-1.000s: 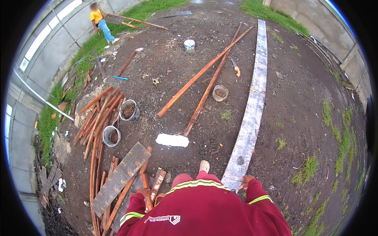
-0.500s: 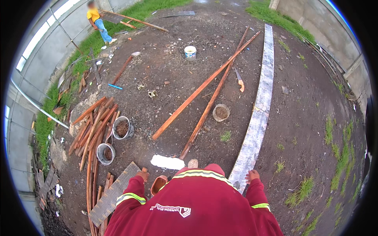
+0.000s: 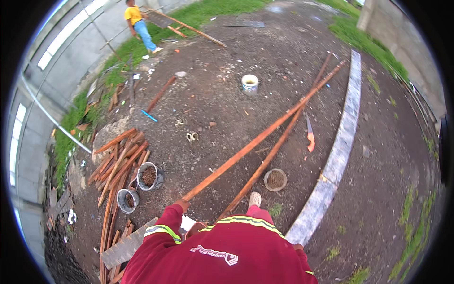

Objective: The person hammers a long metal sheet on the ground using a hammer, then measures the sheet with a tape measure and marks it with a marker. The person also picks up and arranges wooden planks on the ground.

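My left hand [image 3: 182,204] is at the near end of a long reddish wooden pole [image 3: 246,155], with its fingers closed at the tip. This pole lies across a second wooden pole [image 3: 272,156], the two meeting toward their far ends. Of my right hand [image 3: 298,246], only a small part shows past the sleeve, by the near end of a long grey board [image 3: 326,177]. Its fingers are hidden. My left foot's side has a white object [image 3: 187,223], mostly covered by my sleeve.
Two buckets [image 3: 150,176] of brown scraps stand beside stacked timber [image 3: 120,161] on the left. A third bucket [image 3: 275,180] and a handsaw [image 3: 309,135] lie between poles and board. Farther off are a white pail [image 3: 249,84] and a person [image 3: 137,23] in yellow.
My left hand has reached forward from beside the flat plank to the pole's end. My right hand has slipped mostly behind my body. One shoe now shows farther forward, and the view has shifted.
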A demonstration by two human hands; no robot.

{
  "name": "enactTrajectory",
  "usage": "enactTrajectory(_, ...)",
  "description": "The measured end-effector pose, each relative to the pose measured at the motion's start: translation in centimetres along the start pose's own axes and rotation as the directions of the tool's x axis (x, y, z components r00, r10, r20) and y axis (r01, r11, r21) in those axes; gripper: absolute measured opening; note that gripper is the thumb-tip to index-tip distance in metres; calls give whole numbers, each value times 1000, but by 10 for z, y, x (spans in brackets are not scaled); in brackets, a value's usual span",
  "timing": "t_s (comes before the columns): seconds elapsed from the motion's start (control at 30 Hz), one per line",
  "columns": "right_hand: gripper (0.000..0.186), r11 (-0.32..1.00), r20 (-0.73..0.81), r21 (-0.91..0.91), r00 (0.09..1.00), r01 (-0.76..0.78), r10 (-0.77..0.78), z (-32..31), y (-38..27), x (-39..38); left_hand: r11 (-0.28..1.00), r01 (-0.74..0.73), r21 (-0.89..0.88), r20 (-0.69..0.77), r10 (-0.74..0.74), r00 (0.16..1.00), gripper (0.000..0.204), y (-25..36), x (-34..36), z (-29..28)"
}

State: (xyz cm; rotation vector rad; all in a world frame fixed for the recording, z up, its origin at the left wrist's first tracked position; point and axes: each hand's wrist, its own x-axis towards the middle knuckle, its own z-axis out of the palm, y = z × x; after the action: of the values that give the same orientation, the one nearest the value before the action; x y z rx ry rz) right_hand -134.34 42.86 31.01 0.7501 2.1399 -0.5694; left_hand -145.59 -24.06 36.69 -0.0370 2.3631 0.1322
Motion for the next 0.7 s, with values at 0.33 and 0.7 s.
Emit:
enactTrajectory(0.33, 38, 647, 434, 614, 491, 452, -756, -271, -535, -52, 791, 140, -596, -263, -357, 896, 39, 105, -13, -93)
enactTrajectory(0.7, 23, 489, 222, 594, 454, 639, -863, -224, -597, -43, 737, 287, -612, -80, -419, 904, 33, 84, -107, 60)
